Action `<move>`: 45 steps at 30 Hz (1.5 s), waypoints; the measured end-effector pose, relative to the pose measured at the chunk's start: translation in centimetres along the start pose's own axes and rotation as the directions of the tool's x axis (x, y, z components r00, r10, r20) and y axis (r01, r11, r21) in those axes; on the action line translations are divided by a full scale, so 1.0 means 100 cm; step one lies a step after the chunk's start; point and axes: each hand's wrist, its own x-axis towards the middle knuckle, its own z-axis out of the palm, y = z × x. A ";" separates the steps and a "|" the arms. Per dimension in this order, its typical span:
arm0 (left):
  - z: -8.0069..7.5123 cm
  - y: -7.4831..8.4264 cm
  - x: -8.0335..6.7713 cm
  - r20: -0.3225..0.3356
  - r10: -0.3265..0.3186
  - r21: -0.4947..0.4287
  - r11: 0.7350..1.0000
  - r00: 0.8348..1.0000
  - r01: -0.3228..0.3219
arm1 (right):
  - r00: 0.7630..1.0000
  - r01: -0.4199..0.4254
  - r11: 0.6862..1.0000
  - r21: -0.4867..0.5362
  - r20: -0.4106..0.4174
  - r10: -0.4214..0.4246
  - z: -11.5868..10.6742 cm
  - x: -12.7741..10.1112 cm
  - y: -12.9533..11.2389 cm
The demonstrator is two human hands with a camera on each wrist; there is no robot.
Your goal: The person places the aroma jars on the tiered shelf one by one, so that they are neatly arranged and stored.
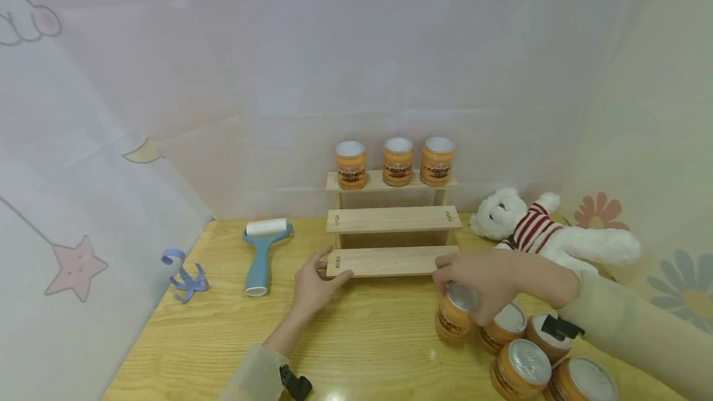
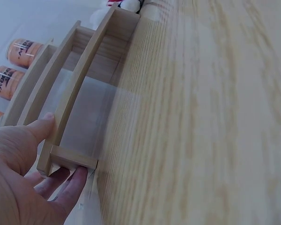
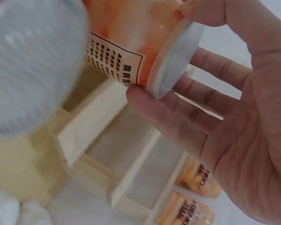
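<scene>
A three-tier wooden display rack (image 1: 397, 220) stands on the table against the backdrop. My left hand (image 1: 314, 283) grips the left end of its lowest step, the thumb (image 2: 43, 125) on the front edge and the fingers curled at the end support (image 2: 72, 157). My right hand (image 1: 483, 286) pinches an orange jar (image 1: 452, 320) around its silver lid (image 3: 177, 58), thumb on one side and fingers on the other. That jar is in front of the rack's right end. Three orange jars with pale tops, including a middle jar (image 1: 398, 163), stand on the top step.
Several more orange jars, among them a lidded jar (image 1: 520, 369), cluster at the front right under my right forearm. A white teddy bear (image 1: 537, 228) in a striped shirt lies right of the rack. Leftward are a blue lint roller (image 1: 259, 265) and a purple hook (image 1: 189, 280).
</scene>
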 end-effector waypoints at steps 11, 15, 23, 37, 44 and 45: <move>-0.002 0.001 -0.001 0.007 0.002 0.004 1.000 1.000 -0.002 | 0.982 0.049 0.989 -0.142 -0.175 -0.074 -0.050 0.005 0.003; -0.002 0.000 -0.002 0.006 0.000 0.003 1.000 1.000 0.000 | 0.976 0.053 0.982 -0.183 -0.198 -0.089 -0.068 0.015 0.005; 0.000 -0.002 -0.001 0.006 -0.008 -0.006 1.000 1.000 0.008 | 0.965 0.053 0.970 -0.237 -0.237 -0.111 -0.096 0.041 0.005; -0.001 0.000 0.000 -0.006 -0.016 -0.002 1.000 1.000 0.016 | 0.948 0.053 0.959 -0.277 -0.289 -0.136 -0.128 0.093 0.003; 0.001 0.000 -0.001 -0.002 -0.008 -0.004 1.000 1.000 0.008 | 0.949 0.059 0.946 -0.318 -0.275 -0.152 -0.132 0.118 0.002; 0.001 0.001 -0.002 0.001 -0.007 -0.004 1.000 1.000 0.007 | 0.950 0.058 0.945 -0.323 -0.273 -0.151 -0.132 0.121 0.002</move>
